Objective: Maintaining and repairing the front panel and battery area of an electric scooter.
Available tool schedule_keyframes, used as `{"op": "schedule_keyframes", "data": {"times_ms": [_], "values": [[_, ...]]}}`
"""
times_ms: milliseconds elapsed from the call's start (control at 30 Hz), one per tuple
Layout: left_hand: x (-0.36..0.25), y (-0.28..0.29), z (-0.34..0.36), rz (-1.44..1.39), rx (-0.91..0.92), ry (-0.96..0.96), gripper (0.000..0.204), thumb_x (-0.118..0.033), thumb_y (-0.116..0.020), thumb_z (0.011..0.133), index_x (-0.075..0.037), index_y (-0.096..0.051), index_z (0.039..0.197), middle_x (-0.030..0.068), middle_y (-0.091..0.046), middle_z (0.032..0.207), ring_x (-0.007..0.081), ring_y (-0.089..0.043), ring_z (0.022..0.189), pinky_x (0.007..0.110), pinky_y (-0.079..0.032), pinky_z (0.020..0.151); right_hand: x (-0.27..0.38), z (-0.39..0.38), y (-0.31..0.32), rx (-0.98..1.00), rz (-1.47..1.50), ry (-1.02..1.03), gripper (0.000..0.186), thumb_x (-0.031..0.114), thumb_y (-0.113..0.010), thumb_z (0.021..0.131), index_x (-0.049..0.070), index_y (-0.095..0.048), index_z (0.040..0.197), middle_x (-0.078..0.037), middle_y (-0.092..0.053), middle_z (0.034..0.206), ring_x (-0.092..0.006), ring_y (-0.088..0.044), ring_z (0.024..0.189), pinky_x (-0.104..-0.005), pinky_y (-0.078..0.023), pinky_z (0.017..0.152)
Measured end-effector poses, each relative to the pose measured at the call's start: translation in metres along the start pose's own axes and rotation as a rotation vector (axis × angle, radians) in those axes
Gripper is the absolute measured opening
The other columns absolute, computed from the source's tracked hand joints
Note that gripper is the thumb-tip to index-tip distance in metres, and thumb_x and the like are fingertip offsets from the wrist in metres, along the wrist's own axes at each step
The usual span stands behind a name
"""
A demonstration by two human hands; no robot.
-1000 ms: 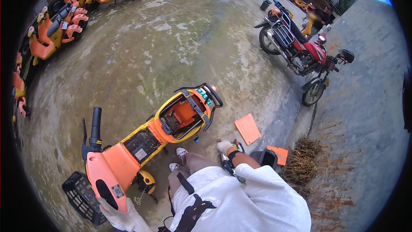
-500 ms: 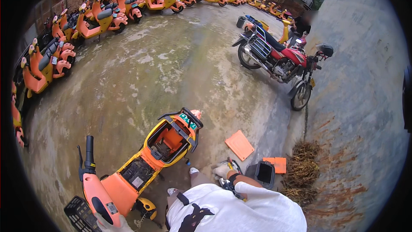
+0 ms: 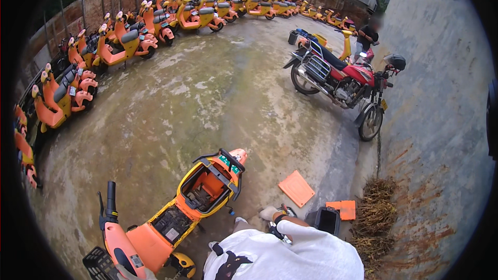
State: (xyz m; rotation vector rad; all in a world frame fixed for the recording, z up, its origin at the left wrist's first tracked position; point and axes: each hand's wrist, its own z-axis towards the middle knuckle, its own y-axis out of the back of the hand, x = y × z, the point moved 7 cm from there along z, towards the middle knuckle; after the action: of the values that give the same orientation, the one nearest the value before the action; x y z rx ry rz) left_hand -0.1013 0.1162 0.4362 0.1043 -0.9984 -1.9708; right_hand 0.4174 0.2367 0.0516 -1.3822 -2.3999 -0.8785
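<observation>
An orange and yellow scooter (image 3: 150, 242) stands in front of me, its seat compartment (image 3: 206, 186) and floor battery bay (image 3: 174, 222) uncovered. At the lower edge, my gloved left hand (image 3: 136, 274) is closed at the near end of its handlebar, partly cut off by the picture edge. My gloved right hand (image 3: 268, 213) reaches down among tools (image 3: 283, 212) by the scooter's rear, its fingers curled; what they hold is too small to make out. Beside the tools lies a flat orange panel (image 3: 296, 188). A dark open bin (image 3: 328, 221) stands to the right of that hand.
Orange blocks (image 3: 342, 209) sit against the bin, with dry straw (image 3: 374, 212) along the concrete wall (image 3: 441, 98). A red motorcycle (image 3: 342, 75) is parked ahead on the right, with a person (image 3: 367, 35) behind it. Rows of scooters (image 3: 127, 44) line the left and back.
My view has tilted up, so the scooter and motorcycle sit lower in the picture. The right hand stays low by the tools, and the left stays at the handlebar.
</observation>
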Motion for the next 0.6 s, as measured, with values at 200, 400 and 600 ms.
{"op": "schedule_keyframes", "data": {"times_ms": [200, 400, 600], "values": [[-0.008, 0.03, -0.003, 0.039, -0.109, -0.08, 0.065, -0.057, -0.067, 0.083, -0.012, -0.059, 0.13, 0.0103, -0.06, 0.115, 0.0299, -0.06, 0.102, 0.05, -0.047, 0.087, 0.002, 0.018, -0.004, 0.039, 0.027, -0.06, 0.041, 0.01, -0.054, 0.086, 0.007, -0.063, 0.126, -0.012, -0.071, 0.083, -0.0238, -0.069, 0.065, -0.0383, -0.057, 0.056], [0.006, -0.016, -0.015, -0.069, 0.075, 0.08, 0.081, -0.044, -0.078, 0.07, -0.015, -0.049, 0.14, 0.0135, -0.055, 0.123, 0.0329, -0.055, 0.112, 0.048, -0.043, 0.096, 0.005, 0.02, -0.015, 0.097, 0.261, -0.087, 0.038, 0.003, -0.057, 0.087, 0.007, -0.062, 0.125, -0.013, -0.069, 0.08, -0.0216, -0.067, 0.061, -0.036, -0.057, 0.053], [0.028, -0.052, -0.038, -0.215, 0.205, 0.225, 0.106, -0.031, -0.088, 0.057, -0.018, -0.038, 0.15, 0.0168, -0.05, 0.132, 0.0359, -0.05, 0.122, 0.047, -0.04, 0.105, 0.012, 0.041, -0.027, 0.166, 0.125, -0.041, 0.041, 0.006, -0.057, 0.088, 0.006, -0.059, 0.129, -0.012, -0.071, 0.087, -0.0242, -0.071, 0.069, -0.0365, -0.059, 0.058]]}}
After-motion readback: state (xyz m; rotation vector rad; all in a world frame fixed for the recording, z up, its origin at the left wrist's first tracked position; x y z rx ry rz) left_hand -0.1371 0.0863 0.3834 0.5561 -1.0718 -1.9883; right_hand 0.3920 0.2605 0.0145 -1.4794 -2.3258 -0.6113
